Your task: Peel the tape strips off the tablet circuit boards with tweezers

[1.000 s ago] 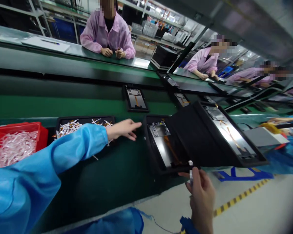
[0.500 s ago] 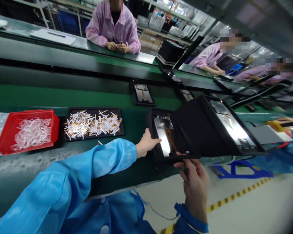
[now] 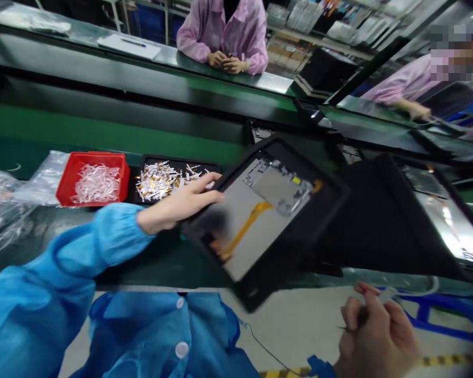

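Observation:
My left hand [image 3: 181, 205] grips the left edge of a black tray [image 3: 254, 296], which is tilted and lifted in front of me. Inside the tray lies an opened tablet-like device [image 3: 246, 252], showing a silver back, a circuit board and an orange flex cable [image 3: 246, 226]. My right hand [image 3: 374, 331] is closed, low on the right and apart from the tray. A thin dark tip and a pale bit show at its fingers, too blurred to name. Right of the held tray sits another black tray with a device [image 3: 443, 199].
A red bin [image 3: 126, 186] holds clear plastic strips. Beside it, a black tray [image 3: 132, 191] holds white and orange strips. Plastic bags [image 3: 43, 178] lie at left. Across the green line, a person in pink [image 3: 224, 37] stands; another person [image 3: 405, 86] works farther right.
My left hand has lifted and tilted the tray with the device toward me. My right hand has moved away from the tray, down and right. The view has shifted left.

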The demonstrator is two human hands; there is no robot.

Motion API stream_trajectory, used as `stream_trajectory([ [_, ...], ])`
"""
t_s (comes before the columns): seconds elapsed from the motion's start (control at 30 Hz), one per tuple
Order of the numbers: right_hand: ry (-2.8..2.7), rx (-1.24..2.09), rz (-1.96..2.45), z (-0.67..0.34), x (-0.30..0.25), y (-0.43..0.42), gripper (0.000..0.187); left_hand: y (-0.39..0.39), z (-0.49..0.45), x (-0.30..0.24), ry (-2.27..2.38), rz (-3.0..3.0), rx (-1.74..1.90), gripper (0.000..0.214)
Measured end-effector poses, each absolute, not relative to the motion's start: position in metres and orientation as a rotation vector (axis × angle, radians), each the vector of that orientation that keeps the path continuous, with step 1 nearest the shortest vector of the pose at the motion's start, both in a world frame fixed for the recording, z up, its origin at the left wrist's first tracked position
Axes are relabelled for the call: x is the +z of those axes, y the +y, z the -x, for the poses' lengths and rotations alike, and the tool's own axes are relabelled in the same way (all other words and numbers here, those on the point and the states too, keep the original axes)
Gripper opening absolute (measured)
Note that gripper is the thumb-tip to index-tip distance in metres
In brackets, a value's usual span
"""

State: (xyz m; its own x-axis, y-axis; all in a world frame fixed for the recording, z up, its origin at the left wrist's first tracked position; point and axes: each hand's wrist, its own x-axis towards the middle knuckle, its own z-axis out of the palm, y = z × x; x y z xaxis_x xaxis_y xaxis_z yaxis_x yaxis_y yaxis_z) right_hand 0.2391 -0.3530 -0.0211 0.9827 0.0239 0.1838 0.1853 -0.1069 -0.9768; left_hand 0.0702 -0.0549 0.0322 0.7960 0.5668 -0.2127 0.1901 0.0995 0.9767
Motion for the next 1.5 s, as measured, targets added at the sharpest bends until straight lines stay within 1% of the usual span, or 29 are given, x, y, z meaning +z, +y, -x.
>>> stream_trajectory([
  [0.07,-0.249,-0.109,1.657,-0.232,-0.017,-0.335,0.027,-0.031,-0.017,0.034,0.652,-1.670,0.215,0.052],
  [0.13,-0.360,-0.011,1.669,-0.223,-0.017,-0.311,0.019,-0.013,0.026,0.029,0.602,-1.870,0.036,0.054],
  [0.17,-0.452,0.064,1.690,-0.219,-0.018,-0.296,0.016,-0.007,0.042,0.024,0.551,-1.966,-0.064,0.053],
  [0.23,-0.758,0.225,1.750,-0.210,-0.021,-0.262,0.017,-0.001,0.061,0.009,0.431,-2.139,-0.223,0.048],
  [0.3,-1.146,0.326,1.770,-0.203,-0.027,-0.224,0.017,-0.004,0.069,-0.009,0.373,-2.296,-0.279,0.043],
  [0.47,-1.450,0.444,1.784,-0.198,-0.041,-0.137,0.014,-0.047,0.074,-0.042,0.657,-2.565,-0.056,0.045],
  [0.6,-1.642,0.520,1.854,-0.203,-0.041,-0.099,0.010,-0.078,0.080,-0.055,0.755,-2.683,0.079,0.037],
  [0.67,-1.752,0.601,1.890,-0.202,-0.041,-0.094,0.001,-0.083,0.081,-0.060,0.740,-2.696,0.106,0.047],
  [0.7,-1.794,0.634,1.914,-0.201,-0.042,-0.095,0.004,-0.083,0.080,-0.062,0.734,-2.693,0.122,0.054],
  [0.77,-1.827,0.644,1.986,-0.195,-0.046,-0.100,0.011,-0.080,0.078,-0.065,0.714,-2.675,0.148,0.060],
  [0.97,-1.786,0.548,2.184,-0.173,-0.060,-0.117,0.010,-0.069,0.069,-0.067,0.646,-2.575,0.152,0.062],
  [1.07,-1.771,0.551,2.200,-0.170,-0.063,-0.121,0.011,-0.069,0.063,-0.069,0.665,-2.539,0.132,0.058],
  [1.13,-1.760,0.561,2.183,-0.170,-0.064,-0.123,0.011,-0.070,0.059,-0.070,0.688,-2.526,0.111,0.057],
  [1.3,-1.691,0.555,2.072,-0.166,-0.072,-0.130,0.011,-0.068,0.047,-0.067,0.704,-2.507,0.023,0.068],
  [1.5,-1.436,0.483,1.888,-0.162,-0.084,-0.137,0.020,-0.068,0.034,-0.058,0.701,-2.481,0.006,0.064],
])
